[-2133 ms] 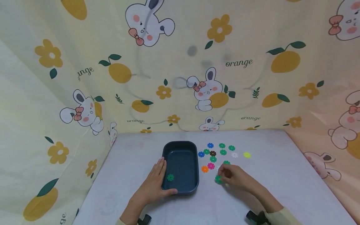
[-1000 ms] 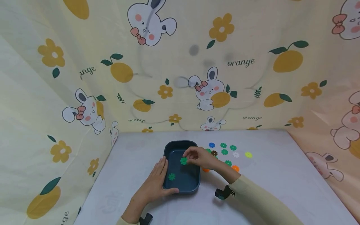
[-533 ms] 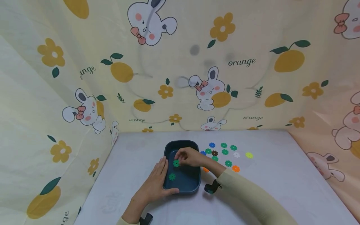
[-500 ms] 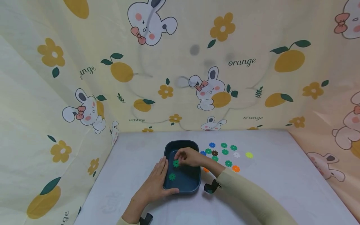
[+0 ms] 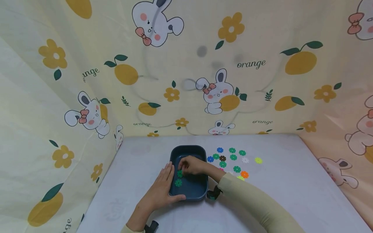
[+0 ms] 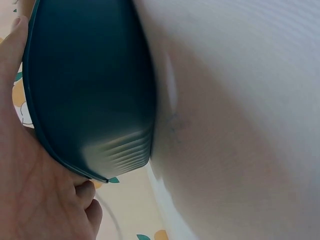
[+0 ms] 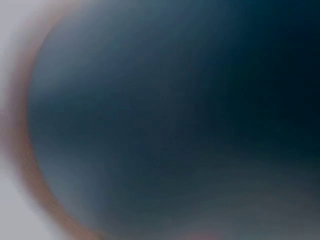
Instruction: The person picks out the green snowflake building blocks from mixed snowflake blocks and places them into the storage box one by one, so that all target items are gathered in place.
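Observation:
A dark blue rectangular tray (image 5: 195, 191) stands on the table. My left hand (image 5: 158, 186) lies along its left side, fingers straight, thumb stretched across the near left corner. The left wrist view shows that hand (image 6: 40, 185) against the rim of the tray (image 6: 90, 85). Inside the tray my right hand (image 5: 193, 165) pinches a green flower-shaped plastic disc (image 5: 180, 174), low over the floor and partly covered by the fingers. A second green disc (image 5: 178, 183) lies just nearer on the tray floor. In the right wrist view, the dark tray (image 7: 150, 120) fills a blurred picture.
Right of the tray lie several loose discs: blue (image 5: 220, 150), green (image 5: 233, 157), brown (image 5: 222, 158), white (image 5: 245, 160), yellow (image 5: 258, 160) and orange (image 5: 244, 174). My right forearm hides part of this group. A printed cloth (image 5: 186, 106) hangs behind the white table (image 5: 140, 152).
My right hand has carried the green disc from the table into the tray, then moved left and lower, towards the other green disc. The left hand stays on the tray.

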{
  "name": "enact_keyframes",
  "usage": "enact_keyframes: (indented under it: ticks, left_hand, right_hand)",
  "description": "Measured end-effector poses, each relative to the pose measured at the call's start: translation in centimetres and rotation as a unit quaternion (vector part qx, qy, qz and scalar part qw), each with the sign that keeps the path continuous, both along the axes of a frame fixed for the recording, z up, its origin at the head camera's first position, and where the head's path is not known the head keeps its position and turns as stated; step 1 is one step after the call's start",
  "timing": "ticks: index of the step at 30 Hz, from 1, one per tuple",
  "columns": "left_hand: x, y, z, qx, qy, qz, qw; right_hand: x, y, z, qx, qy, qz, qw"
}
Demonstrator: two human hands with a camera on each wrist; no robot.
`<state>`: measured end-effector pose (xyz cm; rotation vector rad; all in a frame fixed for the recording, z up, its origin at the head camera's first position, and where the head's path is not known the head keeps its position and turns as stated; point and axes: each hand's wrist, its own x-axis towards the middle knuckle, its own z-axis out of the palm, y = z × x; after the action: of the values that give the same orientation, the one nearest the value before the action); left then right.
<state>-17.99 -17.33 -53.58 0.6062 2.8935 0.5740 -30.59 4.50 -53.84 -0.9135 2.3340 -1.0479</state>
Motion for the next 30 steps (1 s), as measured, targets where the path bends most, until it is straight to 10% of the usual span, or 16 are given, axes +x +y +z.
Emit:
enact_keyframes:
  ticks: [30]
  left_hand:
    - [-0.1, 0.2, 0.0, -0.010, -0.002, 0.006, 0.9999]
  right_hand:
    - [2.5, 5.2, 2.8, -0.073, 0.118, -0.068, 0.9880]
